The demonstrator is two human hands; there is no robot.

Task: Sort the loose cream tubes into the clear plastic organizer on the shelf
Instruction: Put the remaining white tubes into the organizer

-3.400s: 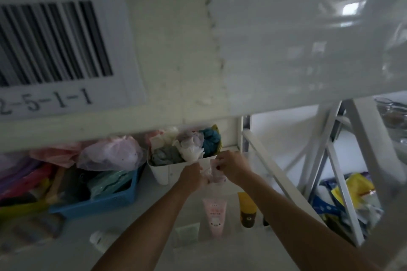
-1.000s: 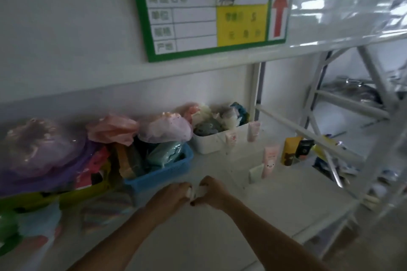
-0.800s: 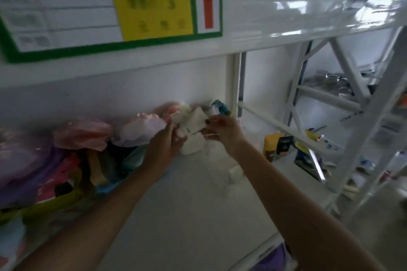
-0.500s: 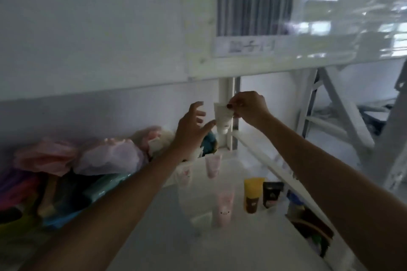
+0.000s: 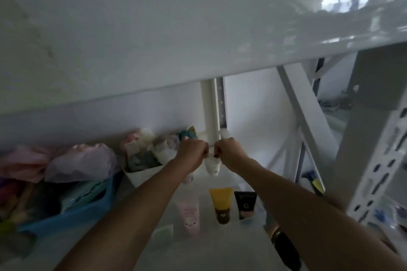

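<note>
While both hands, left hand (image 5: 192, 152) and right hand (image 5: 229, 153), pinch a white tube (image 5: 212, 167), shelf post (image 5: 211, 112) stands close behind.

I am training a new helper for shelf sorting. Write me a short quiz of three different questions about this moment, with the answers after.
1. True or false: both hands grip the white tube together.
2. Which tube stands between the pink tube and the black tube? A) a green one B) the yellow tube C) a red one
3. Fill in: the white bin of small items sits to the ____ of the blue basket.

Key
1. True: the left hand and the right hand pinch its upper end, and the tube hangs down between them.
2. B
3. Right
</note>
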